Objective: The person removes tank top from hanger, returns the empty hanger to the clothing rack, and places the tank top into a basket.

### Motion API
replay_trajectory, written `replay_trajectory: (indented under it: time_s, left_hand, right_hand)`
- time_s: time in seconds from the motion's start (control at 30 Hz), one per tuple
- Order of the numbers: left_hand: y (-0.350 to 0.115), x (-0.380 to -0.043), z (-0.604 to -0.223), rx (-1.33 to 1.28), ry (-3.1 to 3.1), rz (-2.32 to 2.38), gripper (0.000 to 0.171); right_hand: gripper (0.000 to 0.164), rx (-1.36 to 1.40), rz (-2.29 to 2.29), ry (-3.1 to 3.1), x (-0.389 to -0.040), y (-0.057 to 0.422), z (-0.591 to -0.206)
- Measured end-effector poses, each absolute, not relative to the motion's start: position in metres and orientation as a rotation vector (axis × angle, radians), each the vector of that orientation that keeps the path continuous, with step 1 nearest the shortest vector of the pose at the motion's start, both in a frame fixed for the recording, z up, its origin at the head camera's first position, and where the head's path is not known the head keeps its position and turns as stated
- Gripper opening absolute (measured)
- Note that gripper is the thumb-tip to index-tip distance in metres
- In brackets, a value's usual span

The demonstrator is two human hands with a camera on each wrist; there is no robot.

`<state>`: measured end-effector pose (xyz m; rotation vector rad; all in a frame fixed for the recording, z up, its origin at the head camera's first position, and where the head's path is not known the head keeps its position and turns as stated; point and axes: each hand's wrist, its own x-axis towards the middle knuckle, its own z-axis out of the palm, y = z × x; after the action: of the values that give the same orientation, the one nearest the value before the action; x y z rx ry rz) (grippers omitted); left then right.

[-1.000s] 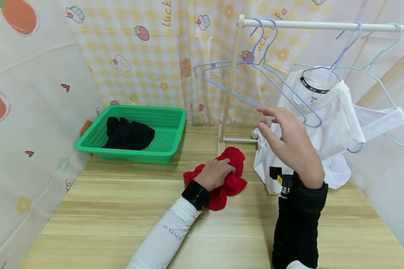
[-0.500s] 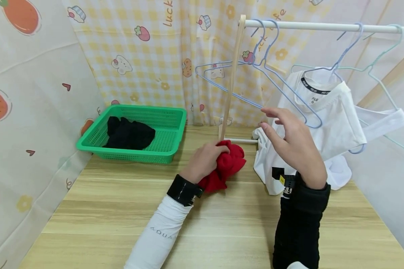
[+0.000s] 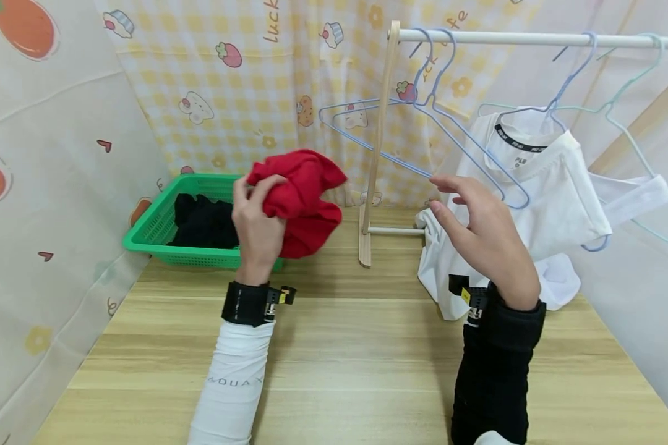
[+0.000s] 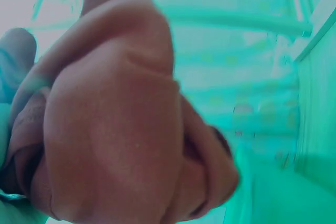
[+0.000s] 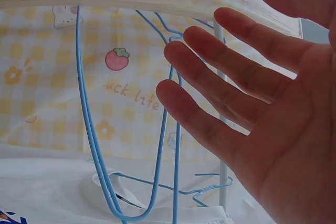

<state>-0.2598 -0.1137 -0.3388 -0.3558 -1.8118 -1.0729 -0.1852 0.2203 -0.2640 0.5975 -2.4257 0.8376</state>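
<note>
My left hand [image 3: 258, 228] grips a crumpled red cloth [image 3: 306, 198] and holds it up off the table. It is beside the right end of a green plastic basket [image 3: 154, 213], hiding part of it. A black cloth [image 3: 203, 219] lies inside the basket. The bunched cloth [image 4: 115, 124] fills much of the left wrist view, where colours are tinted. My right hand [image 3: 487, 238] hovers with fingers extended and nothing in it, close to two blue wire hangers [image 5: 81, 77]. Behind that hand, a white T-shirt [image 3: 562, 198] hangs on another hanger.
A clothes rack with a wooden post [image 3: 380, 136] and white rail [image 3: 506, 38] stands on the right. A mint hanger [image 3: 623, 127] carries another white garment. Wooden tabletop [image 3: 334, 371] extends in front. A patterned curtain [image 3: 245, 123] forms the back.
My left hand has gathered the red cloth, lifted it off the table and carried it left to the basket's side. The right hand has stayed almost in place.
</note>
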Motion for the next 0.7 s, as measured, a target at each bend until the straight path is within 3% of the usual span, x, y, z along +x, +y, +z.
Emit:
replay_trajectory:
  time_s: [0.4, 0.63, 0.7]
  left_hand:
    - [-0.172, -0.286, -0.348, -0.013, -1.662, -1.088, 0.02]
    - [-0.192, -0.301, -0.368, 0.071, -1.908, -1.094, 0.003]
    - [-0.195, -0.302, -0.373, 0.095, -2.018, -1.071, 0.005]
  right_hand:
    - [0.04, 0.596, 0.834, -2.446, -0.187, 0.219, -0.266]
    - [0.04, 0.596, 0.832, -2.485, -0.19, 0.218, -0.266]
    - [0.04, 0.606, 0.823, -2.488, -0.19, 0.218, -0.266]
